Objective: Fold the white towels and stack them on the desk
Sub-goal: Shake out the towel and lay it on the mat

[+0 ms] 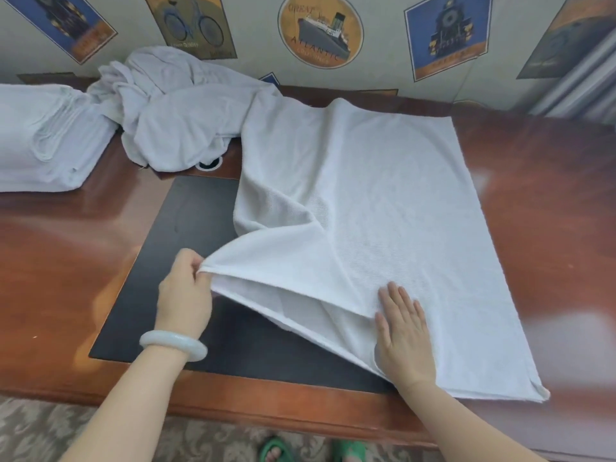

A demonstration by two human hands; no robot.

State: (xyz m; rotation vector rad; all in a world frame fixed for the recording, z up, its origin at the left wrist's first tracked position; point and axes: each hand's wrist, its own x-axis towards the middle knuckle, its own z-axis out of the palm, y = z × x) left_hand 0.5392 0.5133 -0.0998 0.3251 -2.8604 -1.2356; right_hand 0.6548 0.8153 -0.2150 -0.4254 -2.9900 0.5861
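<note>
While the left hand [185,291] pinches a towel [383,195] corner, the right hand [401,331] presses flat, fingers [393,291] straight | risk: the fold may skew if cloth beyond the fingertips drags the pile [173,105].

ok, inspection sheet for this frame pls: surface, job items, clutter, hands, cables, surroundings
surface: glossy wooden desk with a dark inset mat.
job's things: white towel spread right of centre, near-left corner lifted; folded stack far left; crumpled pile at the back.
clutter: nothing seen.
grippers: left hand, wearing a bangle, pinches the lifted corner; right hand lies flat on the towel, fingers straight.
cables: nothing seen; grommet hole at the pile's edge.
surroundings: posters on the wall behind; patterned carpet and green sandals below.
</note>
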